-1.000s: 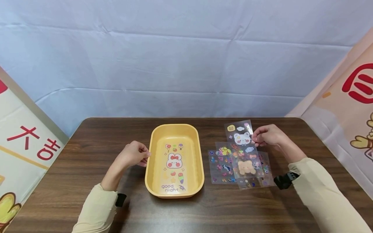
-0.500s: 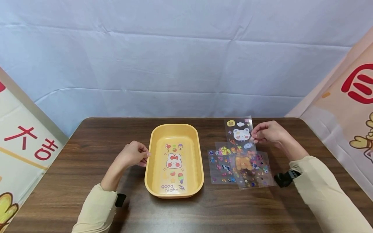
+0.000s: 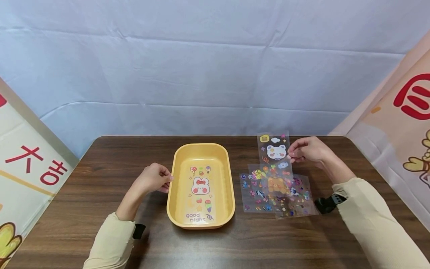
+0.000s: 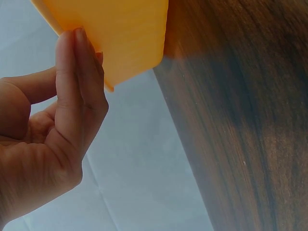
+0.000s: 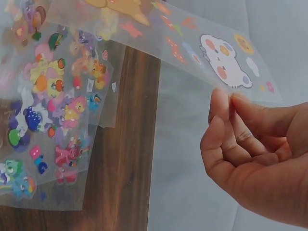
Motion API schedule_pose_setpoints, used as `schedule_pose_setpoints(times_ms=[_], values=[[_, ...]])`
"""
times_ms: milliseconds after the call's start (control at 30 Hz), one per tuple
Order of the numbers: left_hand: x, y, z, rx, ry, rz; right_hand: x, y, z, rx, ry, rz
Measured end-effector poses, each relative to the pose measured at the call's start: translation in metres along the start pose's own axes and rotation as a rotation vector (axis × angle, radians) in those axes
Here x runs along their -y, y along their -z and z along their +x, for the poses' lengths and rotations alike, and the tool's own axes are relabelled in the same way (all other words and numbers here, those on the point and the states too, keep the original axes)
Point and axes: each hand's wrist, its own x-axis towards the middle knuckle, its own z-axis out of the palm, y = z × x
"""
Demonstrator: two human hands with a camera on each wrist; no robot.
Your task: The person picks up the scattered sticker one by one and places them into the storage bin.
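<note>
My right hand (image 3: 309, 151) pinches the right edge of a clear sticker sheet (image 3: 276, 152) printed with a white bear face and an orange bear. In the right wrist view that sheet is raised over several other sticker sheets (image 5: 62, 187) with small colourful figures, which overlap on the table. To the left, my left hand (image 3: 155, 178) grips the left rim of a yellow tray (image 3: 231, 194), thumb and fingers on either side of it. Inside the tray lies another clear sticker sheet (image 3: 201, 200) with a rabbit and the words "good night".
A dark wood table (image 3: 151, 243) carries everything. Behind its far edge hangs a pale cloth backdrop (image 3: 208, 74). Printed banners stand at the left (image 3: 30, 164) and right (image 3: 403, 112). Each wrist wears a black strap device.
My right hand has moved slightly away and left, lifting the bear sticker sheet off the sheets below and carrying it toward the far edge. The left hand and tray have stayed still.
</note>
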Motion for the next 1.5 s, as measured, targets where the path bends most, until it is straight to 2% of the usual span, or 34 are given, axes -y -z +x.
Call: schedule_pose_setpoints(times_ms=[300,1100,1333,1500], values=[[0.000,0.000,0.000,0.000,0.002,0.008,0.009,-0.002,-0.001,0.015,-0.003,-0.012],[-0.003,0.000,-0.003,0.000,-0.011,0.009,0.029,-0.019,0.006,0.067,0.049,0.073],[-0.003,0.000,-0.003,-0.002,0.001,-0.002,0.036,-0.025,0.007,0.091,0.096,0.092],[-0.003,0.001,-0.003,0.000,0.003,-0.001,0.041,-0.027,0.008,0.090,0.096,0.115]])
